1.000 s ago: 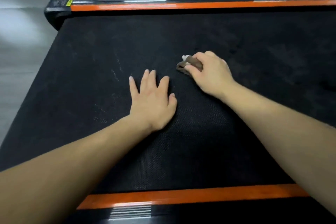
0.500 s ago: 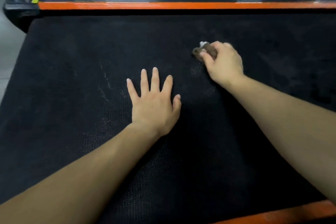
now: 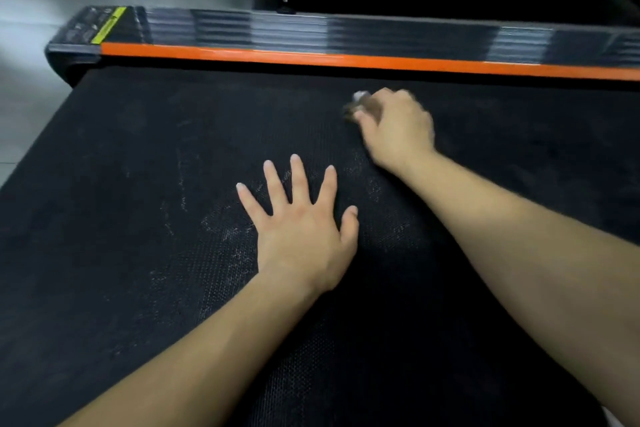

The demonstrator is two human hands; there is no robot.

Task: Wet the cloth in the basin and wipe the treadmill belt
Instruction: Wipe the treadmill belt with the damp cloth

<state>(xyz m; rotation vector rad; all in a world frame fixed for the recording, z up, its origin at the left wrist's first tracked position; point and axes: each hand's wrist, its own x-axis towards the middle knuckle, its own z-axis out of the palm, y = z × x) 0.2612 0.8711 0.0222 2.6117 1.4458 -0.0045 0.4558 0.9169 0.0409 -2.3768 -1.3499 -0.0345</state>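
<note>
Left hand [image 3: 304, 236] flat, right hand [image 3: 398, 128] gripping cloth [image 3: 363, 107] near orange rail [image 3: 311, 57]

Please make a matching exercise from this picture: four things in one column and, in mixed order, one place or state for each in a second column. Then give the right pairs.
Column 1
1. left hand
2. right hand
3. cloth
4. orange stripe

Column 2
A. runs along the far side rail
B. lies flat on the treadmill belt, fingers spread
C. small, brownish, bunched up and blurred
D. fingers curled, gripping something

Pairs: 1-B, 2-D, 3-C, 4-A
</note>
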